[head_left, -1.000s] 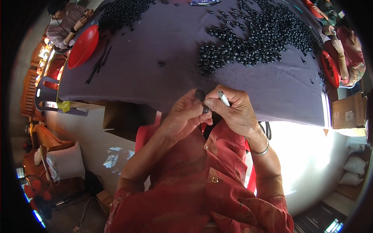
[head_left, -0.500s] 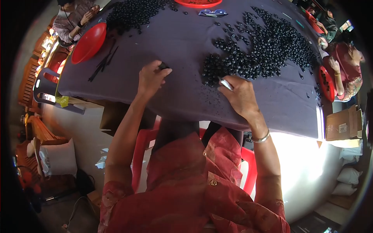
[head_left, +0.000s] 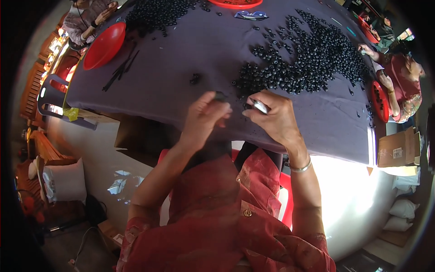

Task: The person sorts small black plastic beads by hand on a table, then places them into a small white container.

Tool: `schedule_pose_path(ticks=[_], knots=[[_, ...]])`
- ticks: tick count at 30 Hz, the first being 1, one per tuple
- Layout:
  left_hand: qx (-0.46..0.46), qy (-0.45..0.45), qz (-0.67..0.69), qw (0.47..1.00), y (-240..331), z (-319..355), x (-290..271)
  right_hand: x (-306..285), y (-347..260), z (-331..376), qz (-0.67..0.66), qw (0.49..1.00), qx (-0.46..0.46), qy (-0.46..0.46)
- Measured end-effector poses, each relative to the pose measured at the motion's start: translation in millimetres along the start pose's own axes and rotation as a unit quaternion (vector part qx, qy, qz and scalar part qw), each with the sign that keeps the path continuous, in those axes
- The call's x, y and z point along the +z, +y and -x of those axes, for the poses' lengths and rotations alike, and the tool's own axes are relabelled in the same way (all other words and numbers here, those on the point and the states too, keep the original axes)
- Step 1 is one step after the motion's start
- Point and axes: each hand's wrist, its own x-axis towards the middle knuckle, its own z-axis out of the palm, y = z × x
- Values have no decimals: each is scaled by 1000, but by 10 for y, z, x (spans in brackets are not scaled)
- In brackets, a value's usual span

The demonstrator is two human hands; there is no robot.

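Note:
My left hand (head_left: 206, 119) hovers over the near edge of the purple tablecloth (head_left: 181, 54), fingers pinched on a small black bead (head_left: 220, 96). My right hand (head_left: 274, 119) is beside it, closed around a small shiny metal tool (head_left: 260, 106) whose tip points toward the left hand. A big heap of small black beads (head_left: 308, 59) spreads just beyond my right hand. A few loose beads (head_left: 195, 79) lie beyond my left hand.
A red bowl (head_left: 104, 44) sits at the table's far left with thin dark sticks (head_left: 118, 70) beside it, and another bead pile (head_left: 156, 12) behind. Other people sit at the far left (head_left: 86, 20) and right (head_left: 403, 81). A cardboard box (head_left: 398, 147) stands right.
My left hand pulled back from the loose beads on the cloth toward my right hand, now holding a bead. The right hand shifted slightly toward the near edge.

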Motion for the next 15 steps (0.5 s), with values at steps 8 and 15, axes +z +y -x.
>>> schedule_pose_path(ticks=[8, 15], knots=[[19, -111, 79, 990, -39, 172, 191, 10, -146, 249, -100, 994, -39, 7], [-73, -196, 269, 940, -11, 186, 150, 13, -123, 294, -183, 982, -53, -8]])
